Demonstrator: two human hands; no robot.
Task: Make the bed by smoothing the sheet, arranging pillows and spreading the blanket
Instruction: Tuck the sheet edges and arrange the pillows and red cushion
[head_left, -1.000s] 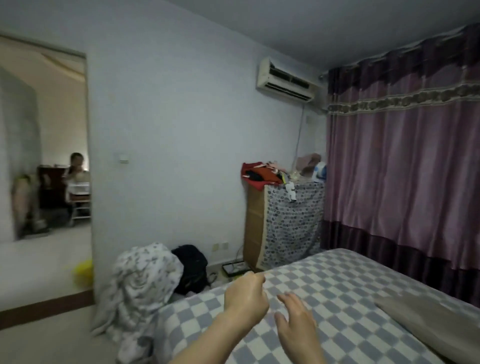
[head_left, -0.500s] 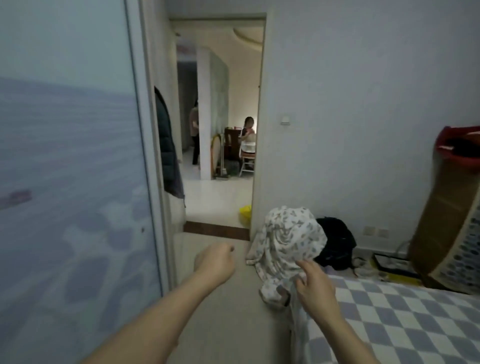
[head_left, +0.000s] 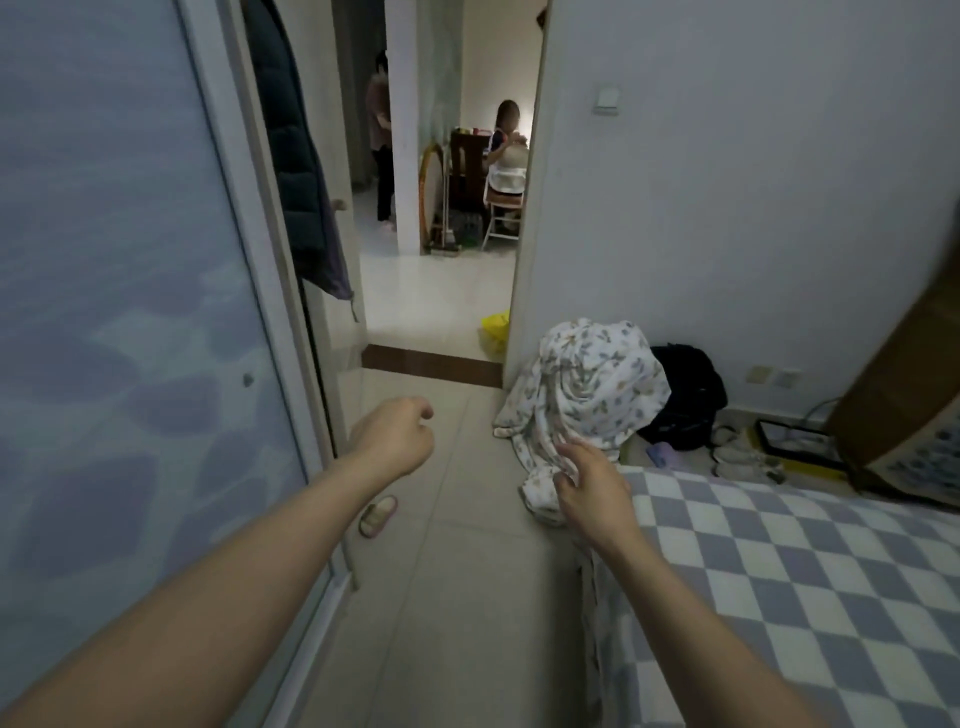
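Bedroom, tiled floor, white wall ahead-right, big blue patterned wardrobe door filling the left side. Open doorway straight ahead into a lit room; two people there, one seated on a chair, one standing. Dark jacket hangs on the door edge left of the doorway.

Bed at lower right, covered by a grey-and-white checked sheet, corner nearest the camera. No pillows in view.

Floral blanket piled in a heap on the floor just off the bed corner, against the wall beside the doorway. Black bag touching it on the right. Cardboard cabinet at far right edge, partly cut off; contents cannot tell. Small clutter and a dark tray on the floor between bag and cabinet. Yellow bag at the doorway threshold. One slipper on the floor by the wardrobe.

Right hand at the lower edge of the blanket, fingers curled into the fabric, gripping it. Left hand in the air over the floor, fist closed, holding nothing.
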